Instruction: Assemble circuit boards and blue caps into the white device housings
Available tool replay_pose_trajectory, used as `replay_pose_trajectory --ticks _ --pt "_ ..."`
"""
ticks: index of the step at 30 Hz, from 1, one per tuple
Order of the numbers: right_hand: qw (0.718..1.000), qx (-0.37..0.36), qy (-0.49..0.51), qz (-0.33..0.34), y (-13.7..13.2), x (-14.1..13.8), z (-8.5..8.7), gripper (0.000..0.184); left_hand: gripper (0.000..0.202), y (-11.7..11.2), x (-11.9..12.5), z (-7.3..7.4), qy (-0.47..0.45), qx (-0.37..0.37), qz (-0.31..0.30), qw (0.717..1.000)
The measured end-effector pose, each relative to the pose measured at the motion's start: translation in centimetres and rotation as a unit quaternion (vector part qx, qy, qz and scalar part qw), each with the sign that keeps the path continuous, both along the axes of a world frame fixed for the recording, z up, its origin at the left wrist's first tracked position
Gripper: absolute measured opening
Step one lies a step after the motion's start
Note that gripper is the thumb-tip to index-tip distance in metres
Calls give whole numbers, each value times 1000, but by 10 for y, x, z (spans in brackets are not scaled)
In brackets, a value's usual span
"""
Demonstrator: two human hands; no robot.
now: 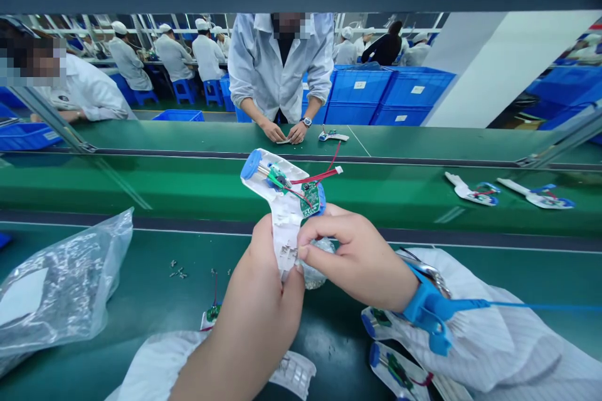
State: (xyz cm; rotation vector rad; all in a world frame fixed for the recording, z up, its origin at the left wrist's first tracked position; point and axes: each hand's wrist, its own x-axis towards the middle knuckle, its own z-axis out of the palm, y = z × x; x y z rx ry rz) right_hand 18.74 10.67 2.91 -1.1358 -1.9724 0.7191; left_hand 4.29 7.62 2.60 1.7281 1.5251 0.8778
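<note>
My left hand (256,291) is closed around the handle of a white gun-shaped plastic housing half (285,216), held tilted above the bench. Inside the housing sit a metal barrel, a green circuit board (310,199) and red wires ending in a white connector (339,170). A blue cap (251,163) covers its upper left end. My right hand (350,250) pinches a small metal contact piece (292,252) against the lower handle; the fingertips partly hide it. Behind the right fingers is a clear plastic bag (318,266), partly covered.
A large clear bag (70,288) lies left, with small metal pieces (179,272) beside it. More housing halves (395,369) lie under my right sleeve. Others (473,191) rest on the green belt (188,185). A co-worker (282,75) works opposite. A blue wrist strap cord (527,307) runs right.
</note>
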Motion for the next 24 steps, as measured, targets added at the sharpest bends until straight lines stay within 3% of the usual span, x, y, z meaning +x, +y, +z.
replay_pose_trajectory --ticks 4,13,16,20,24 --pt "1000 -7 -3 -13 1 -2 -2 14 51 0 -3 -7 -2 31 -24 999" --pt "999 -1 1 -44 2 -5 -9 11 48 -4 -3 -12 -45 21 -7 999" --pt "993 98 39 -49 -6 -4 -20 9 45 -5 -4 -12 -124 -47 -11 991" --pt "964 256 61 32 -17 1 -35 23 33 -11 -4 -13 -279 -156 -26 947" --pt "956 285 -2 67 -19 3 -42 30 36 -15 -3 -15 -320 -193 -23 927"
